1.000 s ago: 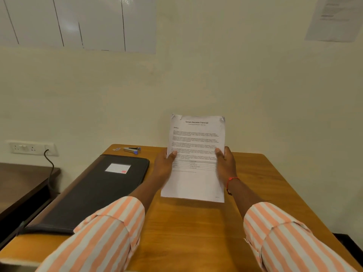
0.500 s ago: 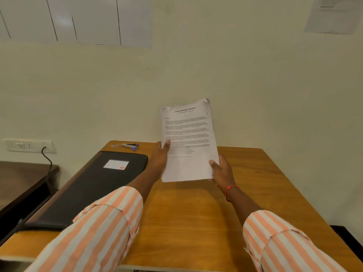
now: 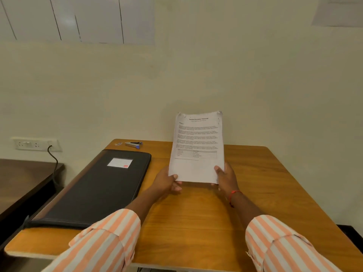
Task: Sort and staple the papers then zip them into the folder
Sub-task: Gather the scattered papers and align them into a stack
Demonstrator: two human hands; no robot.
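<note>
a black zipped folder (image 3: 94, 185) lies along the bench's (image 3: 265, 183) left edge, its white label with a red patch too small to read. a stapler (image 3: 133, 144) sits at the far left corner. over the bench's middle, the left hand (image 3: 167, 180) and right hand (image 3: 225, 176) have their fingers gripping the bottom corners of upright papers (image 3: 197, 148) headed "sample education transcript"; the body text is blurred, the lower sheets hidden
</note>
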